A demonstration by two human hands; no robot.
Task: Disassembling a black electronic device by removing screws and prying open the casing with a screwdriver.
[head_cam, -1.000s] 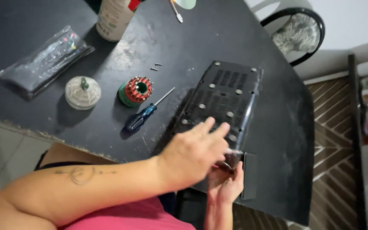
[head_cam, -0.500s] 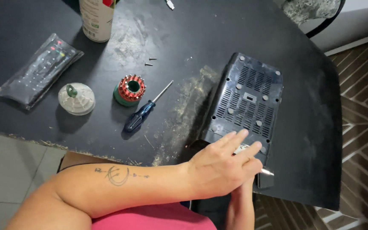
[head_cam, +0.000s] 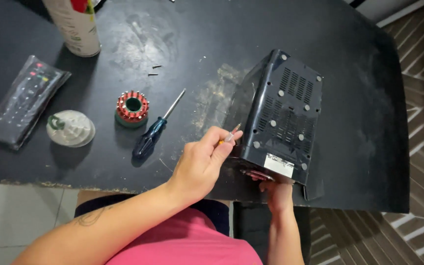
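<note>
A black vented device box (head_cam: 285, 113) stands tilted up on the black table (head_cam: 222, 34), its screwed underside facing me. My left hand (head_cam: 199, 164) is beside the box's near left corner and pinches a thin small tool with an orange and clear handle (head_cam: 230, 134), its tip next to the box's side. My right hand (head_cam: 277, 194) grips the box's near bottom edge from below and is partly hidden under it.
A blue-handled screwdriver (head_cam: 155, 130) lies left of my left hand. Further left are a red and green wound coil (head_cam: 132, 108), a white round cap (head_cam: 70, 128) and a bagged remote control (head_cam: 20, 100). A spray can (head_cam: 74, 24) and two small screws (head_cam: 153, 70) sit farther back.
My left hand has come off the top of the box and now holds the small tool at its left side. The box has been tipped up more steeply.
</note>
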